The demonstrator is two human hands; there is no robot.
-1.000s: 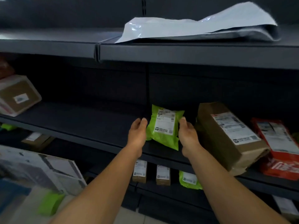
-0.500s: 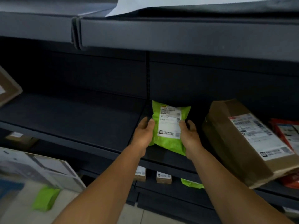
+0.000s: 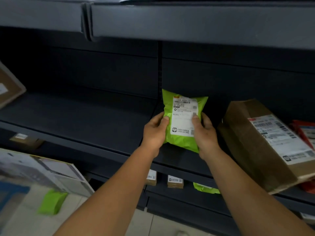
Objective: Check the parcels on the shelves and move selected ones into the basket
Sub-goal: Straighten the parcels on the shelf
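Observation:
A small green parcel [image 3: 183,120] with a white shipping label is held upright over the front of the dark middle shelf [image 3: 81,116], label facing me. My left hand [image 3: 156,132] grips its left edge, thumb on the front. My right hand [image 3: 205,133] grips its right edge, thumb pressed on the label. A large brown parcel [image 3: 262,142] with a white label leans on the same shelf just to the right. No basket is clearly in view.
A red parcel [image 3: 305,132] lies at the far right, a brown box [image 3: 8,86] at the far left. Below sit small brown boxes [image 3: 175,181] and another green parcel [image 3: 205,188]. A white carton [image 3: 56,174] and a green packet [image 3: 52,200] are at lower left.
Both hands have closed on the green parcel and raised it slightly, thumbs now on its front. The view has dropped and moved closer, so the grey bag on the top shelf is out of sight.

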